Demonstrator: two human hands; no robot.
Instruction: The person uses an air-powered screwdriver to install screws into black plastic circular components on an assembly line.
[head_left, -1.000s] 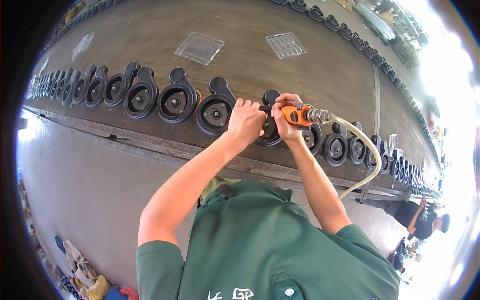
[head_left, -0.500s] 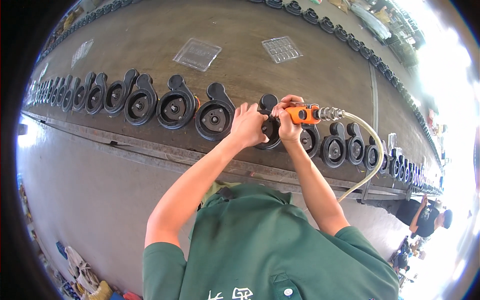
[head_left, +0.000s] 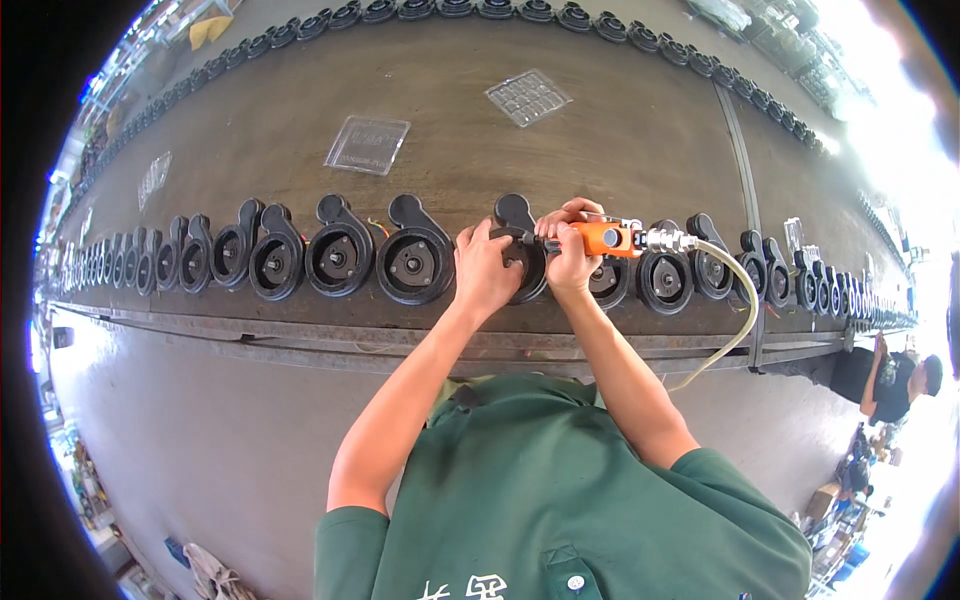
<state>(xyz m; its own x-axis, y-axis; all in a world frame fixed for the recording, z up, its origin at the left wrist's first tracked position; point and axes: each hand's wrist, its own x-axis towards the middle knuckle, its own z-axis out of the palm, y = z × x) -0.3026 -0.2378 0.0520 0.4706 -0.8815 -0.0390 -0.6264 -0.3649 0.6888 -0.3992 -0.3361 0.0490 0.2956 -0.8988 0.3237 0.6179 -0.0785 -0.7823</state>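
In my right hand (head_left: 570, 250) is an orange air screwdriver (head_left: 606, 239), held sideways with its front end pointing left. A pale air hose (head_left: 745, 285) runs from its metal fitting down past my right forearm. The front of the tool is at a round black blower housing (head_left: 513, 211) standing on edge. My left hand (head_left: 487, 270) grips the left side of that housing, fingers over its face and thumb bent inward. My fingers hide most of the face, so the exact contact point of the tool cannot be made out.
A long row of similar black housings (head_left: 412, 265) runs along the near table edge (head_left: 300, 345). Another row (head_left: 495, 10) lines the far side. Clear plastic trays (head_left: 368, 145) lie on the brown tabletop (head_left: 450, 110). A person in dark clothing (head_left: 893, 385) is at far right.
The whole view has shifted, so the table row sits lower in the picture. My left hand stays on the same housing, and the screwdriver remains in my right hand beside it.
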